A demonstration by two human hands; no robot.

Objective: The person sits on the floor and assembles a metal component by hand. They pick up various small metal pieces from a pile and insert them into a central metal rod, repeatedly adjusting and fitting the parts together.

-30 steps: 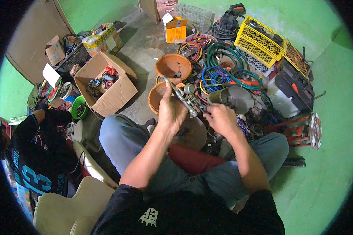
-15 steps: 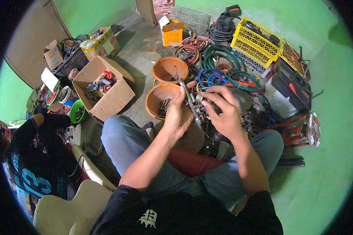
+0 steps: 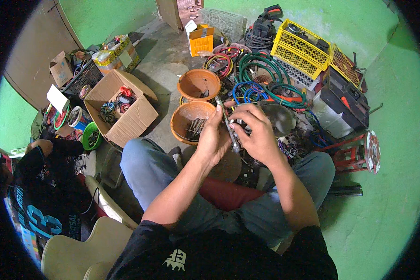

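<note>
My left hand (image 3: 213, 142) is closed around a long, narrow metal tool (image 3: 229, 125) with a rounded lower end, held at a slant above my lap. My right hand (image 3: 256, 130) is closed against the tool's right side, thumb and fingertips pinched at its middle. What small part lies between the right fingers is mostly hidden. Just left of my left hand stands an orange-brown pot (image 3: 178, 116) with thin metal pieces in it. Behind it is a second orange-brown pot (image 3: 186, 80), with a few small dark pieces inside.
Coiled green hose (image 3: 247, 63), cables and a dark round pan (image 3: 280, 119) lie beyond my right hand. Yellow crates (image 3: 294, 46) and a black-lidded toolbox (image 3: 345, 100) line the right. A cardboard box (image 3: 135, 116), red stool (image 3: 352, 156) and a person in black (image 3: 46, 196) flank me.
My right hand has moved left against the tool, its fingers closing in. The round metal fitting seen near those fingertips is now mostly covered. The view has shifted slightly.
</note>
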